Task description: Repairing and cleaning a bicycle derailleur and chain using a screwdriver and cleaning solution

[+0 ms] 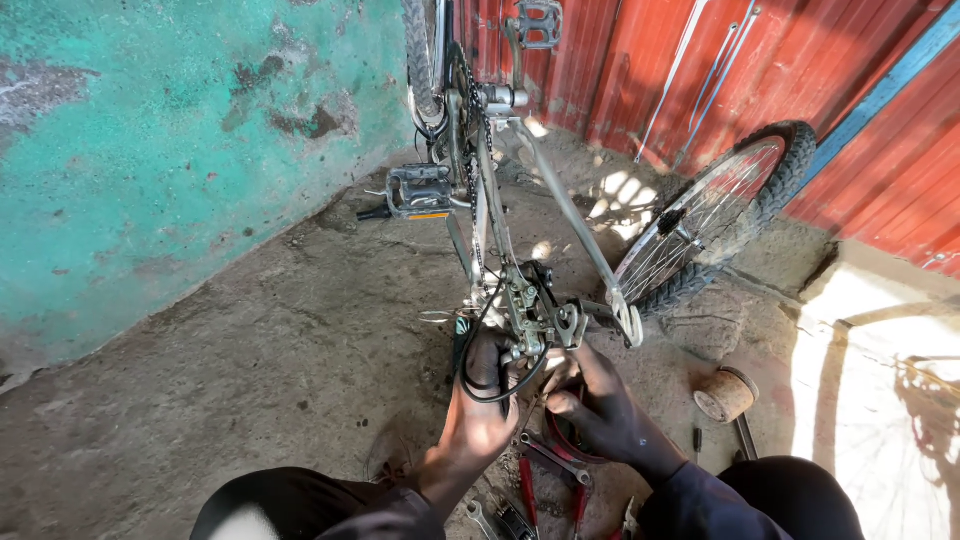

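1. Two hands work at the lower centre of the frame, on the near end of an upturned bicycle frame (480, 200).
2. Left hand (480, 400): fingers curled shut around the frame end, just below the derailleur (530, 305); a black cable (478, 385) loops across the knuckles.
3. Right hand (600, 405): fingers bent and pressed together at the underside of the derailleur, thumb tucked in; whether it pinches a part cannot be told.
4. Derailleur: centre of the frame, slightly below the middle, bolted to the frame end, touching both hands.
5. Chain (478, 140) runs up the frame toward the cranks; one pedal (420, 190) sits left of centre, a second pedal (538, 22) at the top edge.
6. Loose wheel (715, 215), with tyre, leans at the right centre against a red corrugated wall (880, 130).
7. Red-handled pliers (545, 480) and other tools lie on the floor (250, 380) between the knees, bottom centre.
8. Brown cylinder (725, 395) lies on the floor, right of the right hand, apart from it.
9. Turquoise wall (150, 150) fills the upper left.
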